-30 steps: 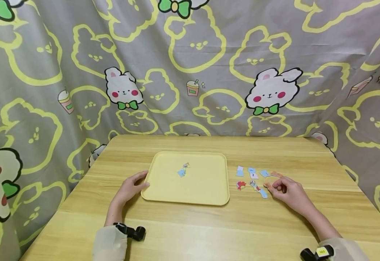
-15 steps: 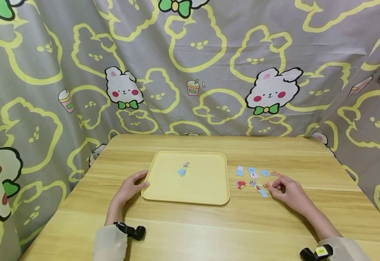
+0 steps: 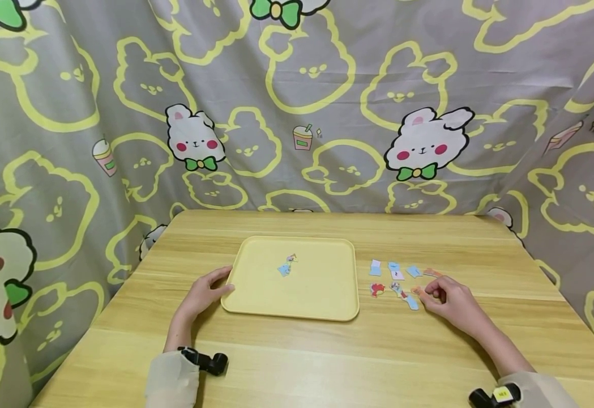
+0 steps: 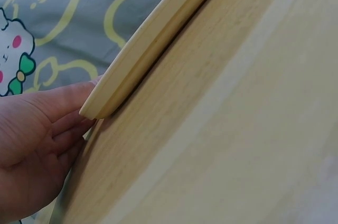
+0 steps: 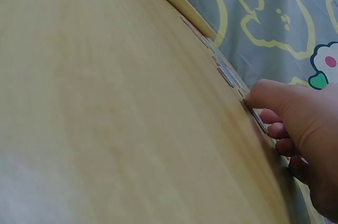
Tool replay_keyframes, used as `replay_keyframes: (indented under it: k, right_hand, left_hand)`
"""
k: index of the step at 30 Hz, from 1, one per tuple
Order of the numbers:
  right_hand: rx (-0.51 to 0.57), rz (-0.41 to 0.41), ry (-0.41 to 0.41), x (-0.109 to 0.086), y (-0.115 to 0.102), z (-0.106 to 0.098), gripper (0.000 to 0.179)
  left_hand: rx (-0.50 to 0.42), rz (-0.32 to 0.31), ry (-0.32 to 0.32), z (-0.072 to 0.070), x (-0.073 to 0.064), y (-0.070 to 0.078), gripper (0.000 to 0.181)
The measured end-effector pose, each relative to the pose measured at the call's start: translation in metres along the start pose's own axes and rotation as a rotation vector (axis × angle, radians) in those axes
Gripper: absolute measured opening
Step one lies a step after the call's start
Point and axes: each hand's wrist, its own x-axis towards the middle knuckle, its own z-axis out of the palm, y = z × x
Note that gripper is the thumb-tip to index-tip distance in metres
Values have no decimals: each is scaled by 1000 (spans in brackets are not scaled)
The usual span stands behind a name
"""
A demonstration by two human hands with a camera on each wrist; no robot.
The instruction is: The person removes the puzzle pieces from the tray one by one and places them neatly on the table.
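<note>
My left hand [image 3: 206, 292] grips the left rim of a yellow tray [image 3: 297, 309], thumb at the top edge and fingers against the outer side. In the left wrist view the hand [image 4: 39, 139] meets the tray's edge [image 4: 137, 60]. A small joined puzzle part [image 3: 284, 268], blue with a yellow and multicoloured top, lies on the tray. To the right of the tray, my right hand [image 3: 452, 297] pinches an orange puzzle piece [image 3: 417, 291] low at the tabletop. Its fingers partly cover that piece. In the right wrist view, thumb and fingertips of the hand [image 5: 301, 123] meet near the table surface.
Several loose puzzle pieces lie between tray and right hand: a red one [image 3: 376, 290], a multicoloured one [image 3: 397, 288], blue ones [image 3: 414, 271] and another orange one [image 3: 432, 272]. They rest on a wooden table [image 3: 327, 362]. A patterned curtain [image 3: 297, 181] hangs behind.
The orange piece at my right fingertips has shifted very slightly left and shows a little more. My left hand and the tray stay where they were.
</note>
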Motion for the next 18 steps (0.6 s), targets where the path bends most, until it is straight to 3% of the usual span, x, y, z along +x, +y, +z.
replay_keyframes:
  k: [8, 14, 18]
  right_hand:
    - [8, 33, -13, 0, -2, 1, 17]
    - [66, 104, -36, 1, -6, 0, 15]
    - [78, 75, -14, 4, -9, 1, 17]
  left_hand:
    - [-4, -2, 3, -1, -1, -1, 60]
    - [4, -8, -2, -1, -1, 0, 60]
    - [2, -9, -3, -1, 0, 0, 60]
